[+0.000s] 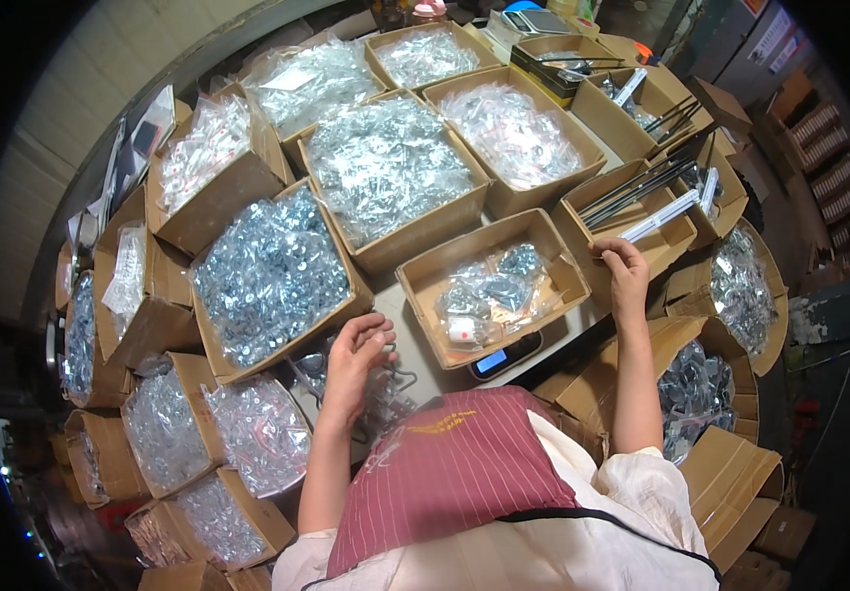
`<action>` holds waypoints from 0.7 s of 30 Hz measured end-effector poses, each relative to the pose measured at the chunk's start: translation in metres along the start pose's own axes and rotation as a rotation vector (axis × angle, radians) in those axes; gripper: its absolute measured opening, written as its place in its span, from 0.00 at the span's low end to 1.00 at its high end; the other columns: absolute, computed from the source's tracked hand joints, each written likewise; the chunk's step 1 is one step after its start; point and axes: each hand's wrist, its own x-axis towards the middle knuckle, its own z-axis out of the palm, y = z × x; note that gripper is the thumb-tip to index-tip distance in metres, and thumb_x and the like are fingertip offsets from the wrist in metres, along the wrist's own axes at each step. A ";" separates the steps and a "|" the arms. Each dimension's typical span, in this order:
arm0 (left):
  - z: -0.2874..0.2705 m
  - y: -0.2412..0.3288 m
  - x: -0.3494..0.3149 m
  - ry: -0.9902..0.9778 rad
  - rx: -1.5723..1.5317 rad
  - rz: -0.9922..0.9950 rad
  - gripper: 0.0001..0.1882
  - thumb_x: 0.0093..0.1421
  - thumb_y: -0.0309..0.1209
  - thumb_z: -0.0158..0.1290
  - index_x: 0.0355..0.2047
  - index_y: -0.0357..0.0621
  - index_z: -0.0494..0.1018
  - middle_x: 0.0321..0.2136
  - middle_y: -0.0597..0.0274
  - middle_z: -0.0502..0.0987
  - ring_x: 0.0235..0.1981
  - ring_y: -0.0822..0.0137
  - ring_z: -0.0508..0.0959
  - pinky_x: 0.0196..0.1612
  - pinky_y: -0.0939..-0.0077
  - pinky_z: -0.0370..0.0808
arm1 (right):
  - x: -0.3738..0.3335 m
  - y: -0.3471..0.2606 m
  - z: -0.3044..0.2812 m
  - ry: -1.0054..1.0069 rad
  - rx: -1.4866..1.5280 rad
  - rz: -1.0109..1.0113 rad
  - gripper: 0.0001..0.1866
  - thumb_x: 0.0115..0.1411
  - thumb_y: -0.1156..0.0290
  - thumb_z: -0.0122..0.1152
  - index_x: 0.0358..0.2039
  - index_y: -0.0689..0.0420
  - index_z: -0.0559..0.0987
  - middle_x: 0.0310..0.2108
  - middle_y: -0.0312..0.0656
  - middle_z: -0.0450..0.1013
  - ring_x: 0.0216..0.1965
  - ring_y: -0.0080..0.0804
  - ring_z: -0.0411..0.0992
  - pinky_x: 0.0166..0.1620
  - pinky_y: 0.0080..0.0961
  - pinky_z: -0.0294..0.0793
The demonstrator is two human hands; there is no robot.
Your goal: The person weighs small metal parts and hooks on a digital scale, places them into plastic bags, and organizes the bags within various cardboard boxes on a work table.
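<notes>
My left hand (354,362) is held with fingers loosely bent and nothing visible in them, beside the corner of a carton of small zinc-coloured metal parts (272,281). Bagged bent metal hooks (390,386) lie just under and beyond it. My right hand (625,279) has thumb and forefinger drawn together at the near edge of a carton (669,241) with black rods (632,197) and a white strip (663,215); whatever is between the fingertips is too small to tell. Between my hands, an open carton (425,320) holds several clear bags of hardware (494,291) and tilts on a scale with a lit display (492,363).
Cartons of bagged parts crowd the table: shiny packets (385,163) ahead, white-and-red packets (513,133) beyond, white packets (210,143) at far left. More cartons (745,291) stand at right. Another scale (538,22) sits at the back. Stacked goods (834,163) line the right side.
</notes>
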 end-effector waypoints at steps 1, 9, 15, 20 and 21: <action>0.000 0.000 0.000 -0.004 -0.002 -0.004 0.19 0.65 0.29 0.53 0.55 0.35 0.68 0.49 0.54 0.75 0.48 0.66 0.77 0.48 0.67 0.78 | 0.000 0.000 0.000 -0.001 0.005 0.000 0.10 0.62 0.79 0.50 0.37 0.64 0.81 0.36 0.40 0.80 0.38 0.26 0.76 0.45 0.23 0.75; 0.001 0.001 -0.001 0.004 0.002 -0.020 0.20 0.64 0.28 0.53 0.55 0.34 0.68 0.48 0.54 0.75 0.48 0.65 0.77 0.48 0.68 0.79 | 0.001 0.003 -0.001 0.003 0.025 0.009 0.10 0.62 0.79 0.50 0.38 0.64 0.80 0.36 0.41 0.80 0.39 0.27 0.77 0.46 0.24 0.75; 0.000 0.000 -0.003 -0.005 0.010 -0.029 0.20 0.65 0.28 0.52 0.55 0.33 0.67 0.50 0.52 0.74 0.49 0.64 0.77 0.48 0.68 0.78 | 0.000 0.002 -0.002 0.002 0.007 0.017 0.10 0.62 0.78 0.51 0.38 0.64 0.80 0.36 0.41 0.80 0.39 0.27 0.77 0.46 0.24 0.75; 0.001 0.000 -0.004 -0.013 0.011 -0.043 0.20 0.65 0.29 0.52 0.55 0.33 0.67 0.51 0.50 0.73 0.50 0.62 0.76 0.48 0.68 0.78 | 0.001 0.003 -0.003 0.002 0.003 0.019 0.10 0.62 0.78 0.51 0.38 0.64 0.80 0.36 0.41 0.80 0.39 0.27 0.77 0.46 0.23 0.75; 0.001 0.000 -0.004 -0.016 0.016 -0.041 0.20 0.65 0.29 0.52 0.55 0.33 0.67 0.51 0.50 0.73 0.50 0.62 0.76 0.48 0.68 0.78 | 0.001 0.003 -0.003 0.002 0.003 0.019 0.10 0.62 0.78 0.51 0.38 0.64 0.80 0.36 0.41 0.80 0.39 0.27 0.77 0.46 0.23 0.75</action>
